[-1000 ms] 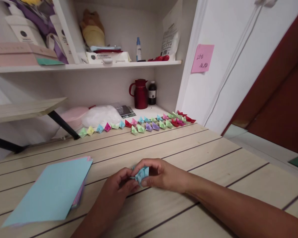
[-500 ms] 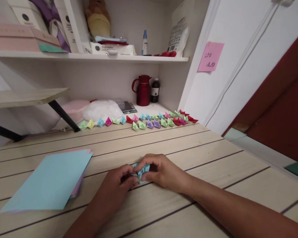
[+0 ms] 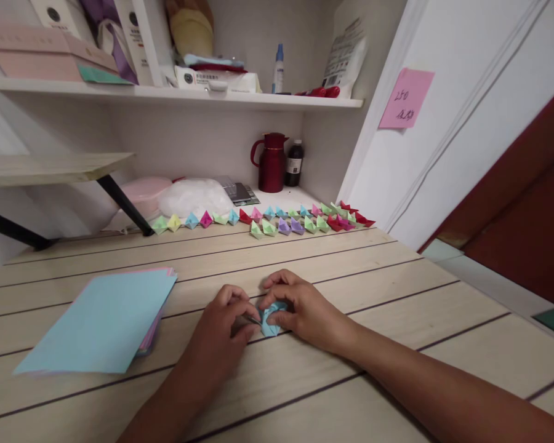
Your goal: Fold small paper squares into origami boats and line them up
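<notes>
A small piece of folded light blue paper [image 3: 271,326] lies low over the table between my two hands. My right hand [image 3: 300,311] pinches it from the right, with the thumb on the near side and the index finger over the top. At its left edge, the thumb and bent index finger of my left hand [image 3: 226,323] close on a corner. Fingers cover part of the folds, so the paper's full shape is hidden. To the left rests a stack of coloured paper sheets [image 3: 101,323], a light blue one on top.
Several small folded paper boats [image 3: 284,226] stand in rows along the table's back edge. Behind them are a red jug [image 3: 272,163], a dark bottle [image 3: 294,165] and a white plastic bag [image 3: 196,195]. A raised wooden stand [image 3: 55,169] with black legs occupies the back left.
My left fingers have loosened and drawn slightly left, and the blue paper looks flatter and turned between my hands. The whole view has shifted a little.
</notes>
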Action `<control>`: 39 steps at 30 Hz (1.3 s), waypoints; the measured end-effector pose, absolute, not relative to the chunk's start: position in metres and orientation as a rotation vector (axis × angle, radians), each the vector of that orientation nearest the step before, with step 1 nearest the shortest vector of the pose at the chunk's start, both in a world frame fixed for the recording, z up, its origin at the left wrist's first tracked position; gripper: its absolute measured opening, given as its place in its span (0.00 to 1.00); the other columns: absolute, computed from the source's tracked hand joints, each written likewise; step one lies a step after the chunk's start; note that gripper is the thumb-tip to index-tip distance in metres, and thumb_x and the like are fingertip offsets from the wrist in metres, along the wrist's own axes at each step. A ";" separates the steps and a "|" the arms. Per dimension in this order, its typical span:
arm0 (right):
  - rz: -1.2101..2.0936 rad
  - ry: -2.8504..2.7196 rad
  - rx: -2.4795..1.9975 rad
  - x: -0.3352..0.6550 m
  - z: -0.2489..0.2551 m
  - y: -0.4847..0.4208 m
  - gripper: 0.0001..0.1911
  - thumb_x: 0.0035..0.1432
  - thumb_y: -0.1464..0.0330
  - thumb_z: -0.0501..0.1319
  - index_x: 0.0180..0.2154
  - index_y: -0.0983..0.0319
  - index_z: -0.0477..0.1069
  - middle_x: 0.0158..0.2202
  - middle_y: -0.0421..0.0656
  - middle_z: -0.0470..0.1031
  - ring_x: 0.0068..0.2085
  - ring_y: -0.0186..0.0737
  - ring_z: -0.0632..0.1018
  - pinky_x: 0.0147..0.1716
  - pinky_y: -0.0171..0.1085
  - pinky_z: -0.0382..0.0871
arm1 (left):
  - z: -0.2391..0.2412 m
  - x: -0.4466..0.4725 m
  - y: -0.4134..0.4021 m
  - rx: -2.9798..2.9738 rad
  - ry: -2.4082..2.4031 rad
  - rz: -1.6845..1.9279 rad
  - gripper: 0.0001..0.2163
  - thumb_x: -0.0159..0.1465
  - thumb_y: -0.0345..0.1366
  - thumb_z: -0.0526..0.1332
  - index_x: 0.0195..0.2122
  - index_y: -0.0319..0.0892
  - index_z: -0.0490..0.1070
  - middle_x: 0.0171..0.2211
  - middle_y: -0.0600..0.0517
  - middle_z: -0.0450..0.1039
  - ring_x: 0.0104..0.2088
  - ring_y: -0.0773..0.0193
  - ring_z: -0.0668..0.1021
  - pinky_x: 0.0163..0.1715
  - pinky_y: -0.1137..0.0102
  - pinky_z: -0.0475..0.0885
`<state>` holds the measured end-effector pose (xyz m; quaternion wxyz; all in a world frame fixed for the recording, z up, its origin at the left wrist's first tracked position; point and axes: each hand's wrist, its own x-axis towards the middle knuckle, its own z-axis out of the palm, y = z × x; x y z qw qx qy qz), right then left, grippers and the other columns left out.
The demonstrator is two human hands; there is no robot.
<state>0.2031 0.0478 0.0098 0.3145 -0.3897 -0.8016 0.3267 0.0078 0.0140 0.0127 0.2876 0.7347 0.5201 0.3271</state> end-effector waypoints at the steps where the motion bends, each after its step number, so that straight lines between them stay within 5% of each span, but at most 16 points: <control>1: 0.840 -2.140 -1.032 0.203 0.010 0.048 0.12 0.48 0.77 0.69 0.35 0.56 0.78 0.46 0.44 0.72 0.48 0.44 0.72 0.49 0.42 0.64 | 0.012 0.008 0.014 1.992 1.394 0.861 0.06 0.53 0.29 0.61 0.27 0.46 0.76 0.40 0.49 0.68 0.40 0.58 0.73 0.40 0.66 0.68; 9: 0.804 -2.163 -1.085 0.203 0.016 0.049 0.19 0.44 0.75 0.70 0.41 0.57 0.75 0.38 0.42 0.76 0.42 0.45 0.72 0.43 0.42 0.62 | 0.010 0.008 0.013 2.016 1.454 0.885 0.03 0.53 0.30 0.63 0.24 0.46 0.74 0.42 0.49 0.70 0.43 0.54 0.73 0.46 0.60 0.66; 15: 1.357 -1.692 -0.955 0.211 0.022 0.054 0.14 0.60 0.64 0.59 0.47 0.59 0.71 0.43 0.44 0.75 0.45 0.42 0.74 0.48 0.42 0.64 | 0.026 -0.002 0.013 1.458 1.351 1.177 0.04 0.55 0.37 0.65 0.26 0.44 0.73 0.38 0.50 0.73 0.43 0.57 0.74 0.49 0.64 0.66; 23: 1.578 -1.400 -0.811 0.206 0.032 0.048 0.24 0.56 0.59 0.65 0.52 0.57 0.67 0.53 0.47 0.70 0.47 0.42 0.75 0.52 0.46 0.63 | 0.026 -0.004 0.009 0.504 0.795 1.320 0.05 0.54 0.32 0.70 0.31 0.39 0.76 0.35 0.51 0.77 0.36 0.65 0.78 0.48 0.65 0.73; 39: 1.605 -1.333 -0.702 0.201 0.032 0.043 0.28 0.49 0.61 0.71 0.51 0.56 0.67 0.49 0.44 0.71 0.43 0.38 0.76 0.48 0.41 0.67 | 0.023 0.003 0.003 0.612 0.751 1.239 0.04 0.58 0.34 0.67 0.33 0.40 0.78 0.37 0.50 0.77 0.38 0.66 0.77 0.48 0.65 0.72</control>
